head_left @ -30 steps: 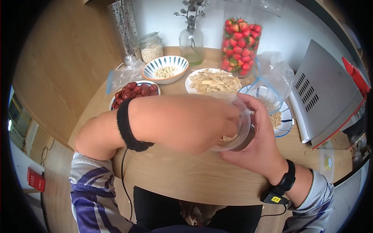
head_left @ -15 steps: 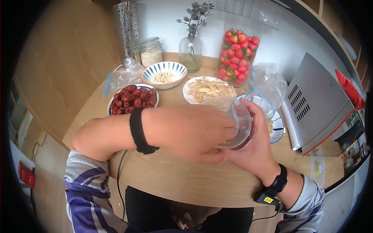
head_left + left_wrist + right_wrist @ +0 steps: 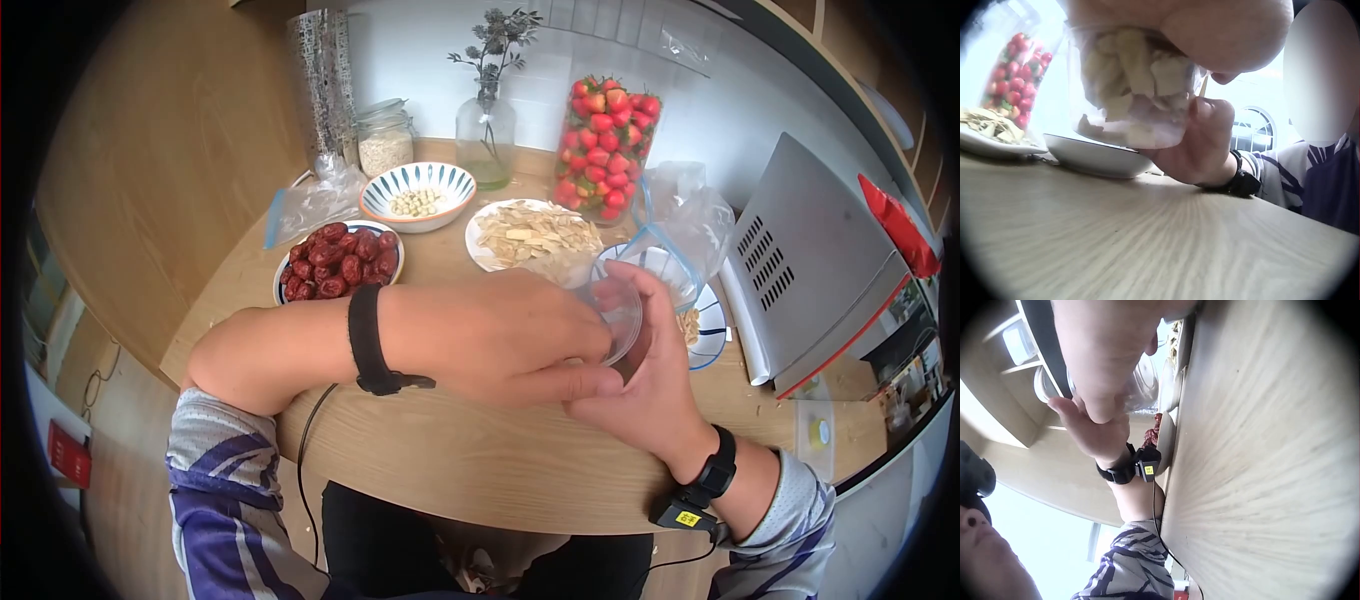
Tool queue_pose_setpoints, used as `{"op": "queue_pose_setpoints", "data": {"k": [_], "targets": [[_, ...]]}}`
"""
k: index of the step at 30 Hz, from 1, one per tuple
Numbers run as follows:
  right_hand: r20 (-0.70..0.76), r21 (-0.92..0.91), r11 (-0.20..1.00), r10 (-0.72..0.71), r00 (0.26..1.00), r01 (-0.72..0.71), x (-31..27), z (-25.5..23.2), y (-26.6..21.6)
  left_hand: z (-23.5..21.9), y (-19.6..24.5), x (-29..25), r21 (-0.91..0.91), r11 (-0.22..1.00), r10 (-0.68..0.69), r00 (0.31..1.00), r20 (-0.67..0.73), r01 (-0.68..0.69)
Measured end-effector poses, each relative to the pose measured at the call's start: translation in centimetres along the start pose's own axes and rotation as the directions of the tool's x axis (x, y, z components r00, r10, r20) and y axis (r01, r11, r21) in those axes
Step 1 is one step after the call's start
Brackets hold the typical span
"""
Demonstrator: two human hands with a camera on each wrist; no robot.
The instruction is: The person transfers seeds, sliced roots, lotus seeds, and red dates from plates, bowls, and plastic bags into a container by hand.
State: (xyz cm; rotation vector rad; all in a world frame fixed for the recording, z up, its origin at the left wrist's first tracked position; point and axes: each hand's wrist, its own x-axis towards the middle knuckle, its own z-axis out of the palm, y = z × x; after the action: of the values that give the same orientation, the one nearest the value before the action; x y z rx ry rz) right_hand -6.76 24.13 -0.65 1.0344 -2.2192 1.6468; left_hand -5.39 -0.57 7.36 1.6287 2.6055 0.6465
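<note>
My right hand (image 3: 655, 375) grips a clear plastic cup (image 3: 628, 312) from its right side, with fingers and thumb curled round the wall. Pale dried slices (image 3: 1132, 69) show through the cup wall in the left wrist view, with the cup close above the table. My left hand (image 3: 520, 335) lies over the cup's mouth, its thumb stretched toward the base of the right thumb. The left fingertips are hidden at the cup, so I cannot tell what they hold. Behind the hands is a white plate (image 3: 478, 250) heaped with more dried slices (image 3: 530, 233).
Red dates (image 3: 345, 262) fill a plate beyond the left forearm. A striped bowl (image 3: 465, 190) holds pale seeds. Right of the hands are a blue-rimmed plate (image 3: 715, 318) and a zip bag (image 3: 665, 260). Strawberries (image 3: 605, 150), a vase (image 3: 487, 150) and a jar (image 3: 385, 140) stand behind.
The left hand covers more of the cup, and its thumb has stretched out to the right hand. The right hand keeps its grip. The head view has shifted slightly.
</note>
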Motion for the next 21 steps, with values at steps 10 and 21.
{"op": "queue_pose_setpoints", "data": {"k": [10,21], "targets": [[0.163,0.248,0.962,0.079,0.983,-0.118,-0.1,0.8,-0.3,-1.1,1.0,-0.1,-0.203,0.971,-0.113,0.991,0.069,0.125],[0.233,0.178,0.979,0.057,0.971,-0.1,0.0,1.2,-0.9,-1.1,-0.3,0.3,-0.192,0.971,-0.148,0.989,-0.029,0.139]]}}
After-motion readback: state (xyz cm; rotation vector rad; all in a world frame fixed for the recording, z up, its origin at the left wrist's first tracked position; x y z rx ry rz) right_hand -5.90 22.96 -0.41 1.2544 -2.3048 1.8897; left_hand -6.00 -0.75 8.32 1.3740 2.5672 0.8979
